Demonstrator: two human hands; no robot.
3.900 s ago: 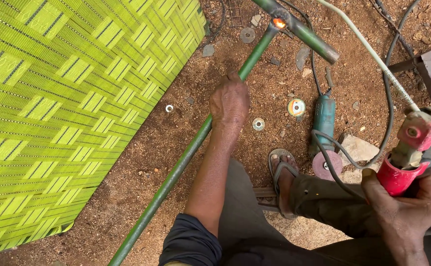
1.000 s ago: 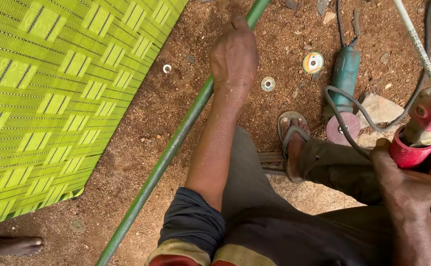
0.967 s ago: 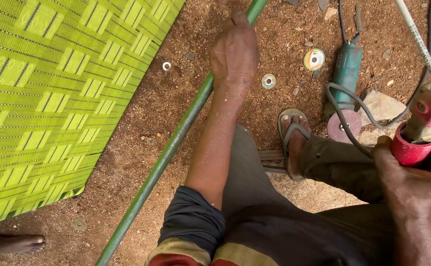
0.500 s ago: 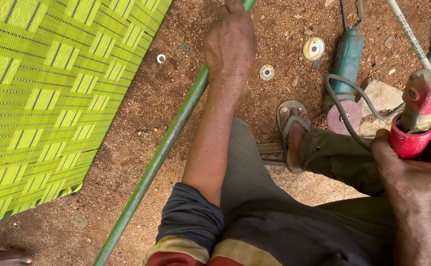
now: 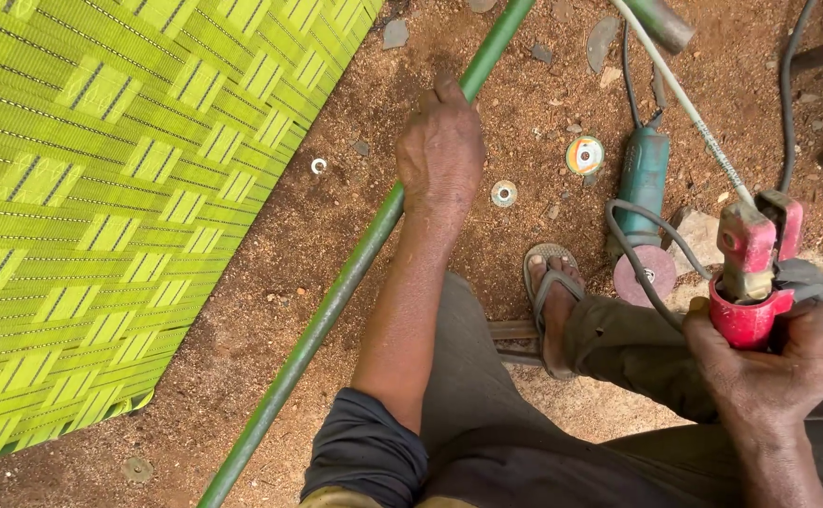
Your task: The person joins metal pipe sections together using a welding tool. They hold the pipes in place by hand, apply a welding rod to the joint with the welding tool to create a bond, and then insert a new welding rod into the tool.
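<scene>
My left hand [image 5: 441,150] grips a long green metal pipe [image 5: 336,296] that runs diagonally over the red dirt ground, from bottom left to top centre. My right hand [image 5: 783,362] is closed around the red handle of a welding electrode holder [image 5: 748,273], held at the right above my knee. A thin grey welding rod [image 5: 684,99] sticks up and left from the holder toward the top of the view. My foot in a sandal [image 5: 552,301] rests on the ground between the two hands.
A green woven strap panel [image 5: 119,188] covers the left side. A teal angle grinder [image 5: 643,193] with a pink disc lies on the dirt, its cable looping near the holder. Washers [image 5: 503,193], a small round disc [image 5: 584,155] and stones lie scattered about.
The view has shifted, so the pipe and my left hand sit lower in frame. My left hand stays on the pipe and my right keeps the holder; the bare foot at lower left is gone.
</scene>
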